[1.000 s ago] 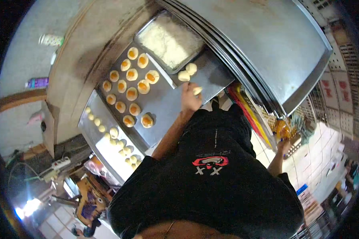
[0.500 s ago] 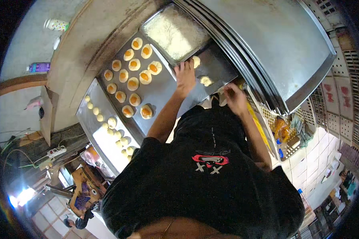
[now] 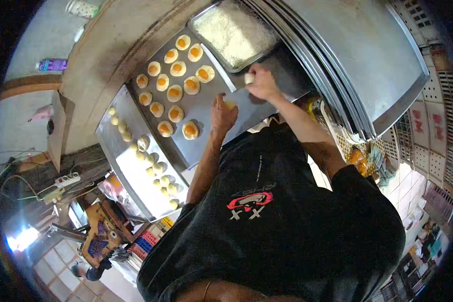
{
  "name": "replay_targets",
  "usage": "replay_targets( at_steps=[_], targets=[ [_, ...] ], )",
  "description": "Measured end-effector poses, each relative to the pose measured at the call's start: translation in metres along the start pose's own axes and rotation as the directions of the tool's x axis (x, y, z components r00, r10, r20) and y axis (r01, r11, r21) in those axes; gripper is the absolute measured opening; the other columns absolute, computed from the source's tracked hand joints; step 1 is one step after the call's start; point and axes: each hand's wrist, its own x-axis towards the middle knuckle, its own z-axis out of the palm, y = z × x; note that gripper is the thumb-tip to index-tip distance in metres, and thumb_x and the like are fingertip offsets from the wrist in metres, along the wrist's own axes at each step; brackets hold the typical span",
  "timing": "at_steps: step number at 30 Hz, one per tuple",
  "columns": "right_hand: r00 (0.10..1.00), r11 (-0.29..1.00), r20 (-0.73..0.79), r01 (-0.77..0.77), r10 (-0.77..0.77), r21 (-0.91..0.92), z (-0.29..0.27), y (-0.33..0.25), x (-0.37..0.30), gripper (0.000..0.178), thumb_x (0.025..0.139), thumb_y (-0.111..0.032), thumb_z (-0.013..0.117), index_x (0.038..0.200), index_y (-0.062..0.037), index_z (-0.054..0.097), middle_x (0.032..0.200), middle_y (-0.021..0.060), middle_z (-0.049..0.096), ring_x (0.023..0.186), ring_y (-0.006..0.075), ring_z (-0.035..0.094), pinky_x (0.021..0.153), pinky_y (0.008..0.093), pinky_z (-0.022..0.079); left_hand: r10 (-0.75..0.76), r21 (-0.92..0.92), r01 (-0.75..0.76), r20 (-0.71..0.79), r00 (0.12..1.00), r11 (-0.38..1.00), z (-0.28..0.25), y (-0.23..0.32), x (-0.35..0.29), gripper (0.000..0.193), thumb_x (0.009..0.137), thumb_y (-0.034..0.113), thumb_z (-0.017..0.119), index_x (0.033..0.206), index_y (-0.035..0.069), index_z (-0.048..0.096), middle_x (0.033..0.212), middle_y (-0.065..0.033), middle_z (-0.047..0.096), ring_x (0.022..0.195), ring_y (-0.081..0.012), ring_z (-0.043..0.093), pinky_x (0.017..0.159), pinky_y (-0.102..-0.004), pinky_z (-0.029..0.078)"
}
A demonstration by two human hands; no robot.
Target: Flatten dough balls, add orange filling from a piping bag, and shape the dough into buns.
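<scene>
My left hand point(image 3: 223, 120) is over the dark baking tray point(image 3: 199, 146), its fingers curled round a pale piece of dough point(image 3: 230, 104). Farther right, below the pan of pale shreds, my right hand point(image 3: 263, 84) pinches another small piece of dough point(image 3: 249, 78). To the left on the baking tray lie rows of flattened dough rounds point(image 3: 174, 92), each with an orange filling on its middle. A second metal tray point(image 3: 123, 163) adjoins on the left and carries several small dough balls point(image 3: 150, 172).
The pan of pale shreds point(image 3: 231, 35) sits at the far side, with a long white strip point(image 3: 218, 68) beside it. Stacked metal trays point(image 3: 357, 55) rise at the right. A yellow basket point(image 3: 347, 146) stands below them. Another person point(image 3: 93, 272) is at the lower left.
My right hand has moved up and left over the baking tray and now grips dough. My left hand has drawn back from the pan's edge and holds dough. The view has shifted slightly.
</scene>
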Motion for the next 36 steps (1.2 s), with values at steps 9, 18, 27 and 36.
replay_targets(
  at_steps=[9,18,27,36],
  targets=[
    [0.978,0.988,-0.168,0.110,-0.127,-0.109,-0.031,0.021,-0.065,0.053,0.071,-0.003,0.068,0.122,-0.0058,0.058,0.118,0.0182,0.061,0.107,0.0334,0.059,0.095,0.0360,0.047,0.139,0.164,-0.121,-0.104,0.985,0.979,-0.004,-0.018,-0.034,0.066,0.075,0.020,0.077,0.129,0.000,0.045,0.120,-0.0228,0.054,0.113,-0.0401,0.052,0.094,-0.0473,0.044],
    [0.993,0.978,-0.116,0.005,0.020,0.207,-0.026,0.097,-0.085,0.031,0.077,-0.004,0.069,0.108,-0.0057,0.064,0.105,0.0135,0.068,0.094,0.0250,0.067,0.081,0.0341,0.051,-0.039,-0.318,0.114,0.234,0.971,0.941,0.013,0.012,-0.049,0.045,0.082,0.011,0.068,0.124,0.004,0.053,0.116,-0.0160,0.062,0.098,-0.0293,0.064,0.080,-0.0407,0.053],
    [0.975,0.900,-0.007,0.209,-0.223,0.381,-0.056,0.017,-0.098,0.025,0.076,0.004,0.068,0.101,0.0003,0.064,0.090,0.0061,0.067,0.083,0.0122,0.065,0.076,0.0257,0.053,-0.092,-0.838,0.387,0.382,0.920,0.384,0.020,0.043,-0.012,0.038,0.089,0.015,0.066,0.124,0.006,0.054,0.121,-0.0101,0.058,0.103,-0.0248,0.061,0.089,-0.0384,0.051],
    [0.959,0.848,0.225,0.026,-0.170,0.530,-0.080,-0.021,-0.103,0.029,0.075,0.008,0.069,0.103,0.0003,0.066,0.097,0.0041,0.068,0.087,0.0098,0.064,0.079,0.0230,0.052,-0.041,-0.880,0.378,0.383,0.923,0.288,-0.013,0.084,-0.023,0.039,0.090,0.019,0.067,0.121,-0.002,0.057,0.102,-0.0103,0.067,0.092,-0.0177,0.065,0.084,-0.0312,0.053]
  ],
)
